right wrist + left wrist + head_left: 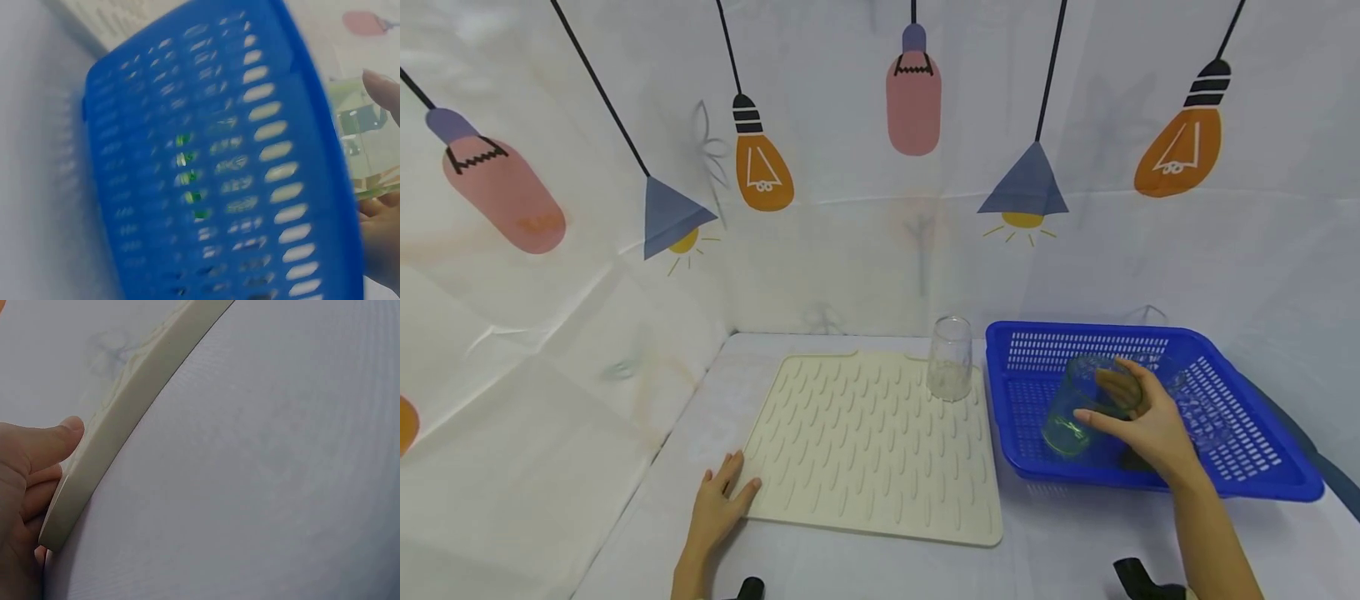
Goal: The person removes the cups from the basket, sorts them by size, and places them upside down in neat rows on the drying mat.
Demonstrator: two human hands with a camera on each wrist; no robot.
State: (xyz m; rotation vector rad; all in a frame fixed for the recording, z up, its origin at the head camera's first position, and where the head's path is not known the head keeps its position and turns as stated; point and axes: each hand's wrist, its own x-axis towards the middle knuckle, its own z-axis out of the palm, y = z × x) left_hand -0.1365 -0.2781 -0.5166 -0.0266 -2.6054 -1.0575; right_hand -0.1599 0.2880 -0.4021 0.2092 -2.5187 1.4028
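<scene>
White cloth printed with hanging lamps (850, 258) backs a white-covered bench (865, 573)

Pink tubular bulbs, orange rounded bulbs and blue-grey cone shades hang on black cords across the cloth. At the left of the bench, the person's left hand (715, 498) lies against the near left corner of a rectangular cream mat covered in raised curved ridges (868, 450). Its grip is released: the fingers are spread in a relaxed way, touching the mat's edge, and the left wrist view shows the thumb against its upper side. The mat lies flat.

Toward the mat's far right corner, a tall clear drinking glass (950, 358) stands upright on the ridges.

Just right of the mat sits a bright blue rectangular plastic basket with slotted walls (997, 400). Within its outline, a green-tinted transparent drinking glass (1067, 425) leans with its mouth up toward the right. The person's right hand (1150, 425) has its grip around this glass near the mouth, thumb on the near side, other fingers on the far side. Whether the base touches the basket floor cannot be told. Farther right in the basket is clear textured glassware (1210, 421), its outlines hard to separate.
</scene>
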